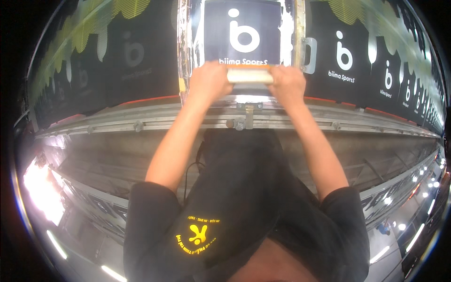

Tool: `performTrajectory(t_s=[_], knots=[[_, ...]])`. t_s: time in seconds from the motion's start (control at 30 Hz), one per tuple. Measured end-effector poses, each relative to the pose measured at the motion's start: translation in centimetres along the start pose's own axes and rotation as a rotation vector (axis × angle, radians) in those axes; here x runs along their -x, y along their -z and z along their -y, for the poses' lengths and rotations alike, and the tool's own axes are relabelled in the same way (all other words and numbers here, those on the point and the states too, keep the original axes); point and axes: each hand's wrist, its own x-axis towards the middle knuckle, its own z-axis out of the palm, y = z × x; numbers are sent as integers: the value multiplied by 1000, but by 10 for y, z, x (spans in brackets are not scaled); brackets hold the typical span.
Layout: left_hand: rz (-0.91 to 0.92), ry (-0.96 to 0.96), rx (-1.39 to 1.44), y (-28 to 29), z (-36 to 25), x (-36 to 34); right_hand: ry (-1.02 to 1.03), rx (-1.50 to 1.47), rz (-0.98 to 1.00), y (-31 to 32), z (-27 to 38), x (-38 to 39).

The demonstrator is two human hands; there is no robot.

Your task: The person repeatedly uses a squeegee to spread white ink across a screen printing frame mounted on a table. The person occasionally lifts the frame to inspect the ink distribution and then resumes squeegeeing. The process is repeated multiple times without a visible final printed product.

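A person in a black short-sleeved shirt [239, 178] leans over a long bench [155, 111], both arms reaching forward. The left hand [206, 83] wraps one end of a pale bar [249, 75], the right hand [288, 84] the other — each grip curled closed around the bar, its middle bare between them. The bar lies crosswise within a narrow frame [299, 28], just below a white emblem on a dark field. A pale loop handle [309, 55] juts from the frame's right side; a metal bracket [249, 110] sits at its near end, on the rail [188, 123] along the bench's edge. Dark panels [345, 56] bearing white emblems stretch away on both sides — yellow patterning along their far edge.
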Motion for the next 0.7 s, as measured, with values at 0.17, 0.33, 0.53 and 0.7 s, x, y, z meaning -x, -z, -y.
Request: performTrajectory(t_s=[0.17,0.33,0.53,0.7], knots=[[-161,-16,100,-37,-23,70,52,-65,-5,4,15,68],[-42,-68,90,-21,-39,110,48,-175,259,40,24,92],[-9,-187,75,34,-9,35,111,-198,29,54,-8,28],[100,-131,-23,90,32,-120,43,-61,83,41,-49,-121]])
